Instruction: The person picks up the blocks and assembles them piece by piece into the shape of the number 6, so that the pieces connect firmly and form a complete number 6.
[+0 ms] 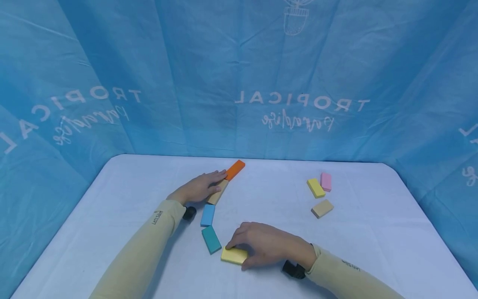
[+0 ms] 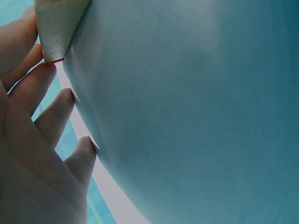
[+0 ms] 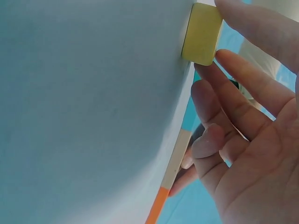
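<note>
My right hand (image 1: 267, 245) pinches a yellow block (image 1: 233, 255) lying flat near the front, thumb at the near side and fingertips at the far side. In the right wrist view the yellow block (image 3: 202, 35) shows its end, with the other fingers loosely bent below. My left hand (image 1: 199, 187) rests with extended fingers on a plain wooden block (image 1: 218, 193), fingertips at the near end of an orange block (image 1: 235, 169). A blue block (image 1: 208, 215) and a teal block (image 1: 211, 239) continue this curved row toward the yellow one.
To the right on the white table (image 1: 276, 195) lie another yellow block (image 1: 315, 188), a pink block (image 1: 326, 182) and a second wooden block (image 1: 322, 208). A blue printed curtain (image 1: 209, 124) hangs behind the table and along its sides.
</note>
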`<state>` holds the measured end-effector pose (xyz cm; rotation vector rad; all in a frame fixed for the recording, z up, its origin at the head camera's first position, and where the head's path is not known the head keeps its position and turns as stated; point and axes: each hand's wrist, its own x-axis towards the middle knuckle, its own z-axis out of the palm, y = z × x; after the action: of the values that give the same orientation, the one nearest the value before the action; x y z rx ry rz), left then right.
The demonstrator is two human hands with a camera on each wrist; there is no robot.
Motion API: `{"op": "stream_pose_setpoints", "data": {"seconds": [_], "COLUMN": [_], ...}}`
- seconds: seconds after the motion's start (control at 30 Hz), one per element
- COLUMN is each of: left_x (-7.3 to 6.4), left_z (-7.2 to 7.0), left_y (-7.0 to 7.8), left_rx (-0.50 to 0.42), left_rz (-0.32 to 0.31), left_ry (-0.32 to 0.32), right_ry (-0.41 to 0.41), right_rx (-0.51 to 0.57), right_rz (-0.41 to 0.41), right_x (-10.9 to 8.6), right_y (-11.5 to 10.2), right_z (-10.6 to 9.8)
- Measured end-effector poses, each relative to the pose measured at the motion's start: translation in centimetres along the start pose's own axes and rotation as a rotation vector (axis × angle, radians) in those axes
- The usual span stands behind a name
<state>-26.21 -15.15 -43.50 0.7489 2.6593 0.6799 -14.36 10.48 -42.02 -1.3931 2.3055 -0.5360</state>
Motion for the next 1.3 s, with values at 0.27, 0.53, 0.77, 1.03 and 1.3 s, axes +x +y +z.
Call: {"op": "stream_pose_setpoints", "data": {"seconds": [0.27, 0.53, 0.77, 1.03, 1.3], "left_x": [-0.1, -0.1, -0.1, -0.1, 0.0], "left_z": [0.0, 0.0, 0.0, 0.0, 0.0], "left_y": [0.1, 0.0, 0.1, 0.1, 0.0], "left_rx": [-0.002, -0.005, -0.006, 0.002, 0.007], "left_rz": [-0.012, -0.010, -0.004, -0.015, 0.000], "left_ry": [0.001, 0.008, 0.005, 0.004, 0.010], "right_ry": [0.013, 0.010, -0.007, 0.013, 0.069], "right_rx": [0.003, 0.007, 0.026, 0.064, 0.113], "right_rz": [-0.030, -0.053, -0.032, 0.027, 0.112], "right_x": [0.0, 0.2, 0.4, 0.1, -1.5], "right_y": [0.1, 0.3, 0.4, 0.6, 1.0], "right_z": [0.0, 0.2, 0.1, 0.2, -0.1]}}
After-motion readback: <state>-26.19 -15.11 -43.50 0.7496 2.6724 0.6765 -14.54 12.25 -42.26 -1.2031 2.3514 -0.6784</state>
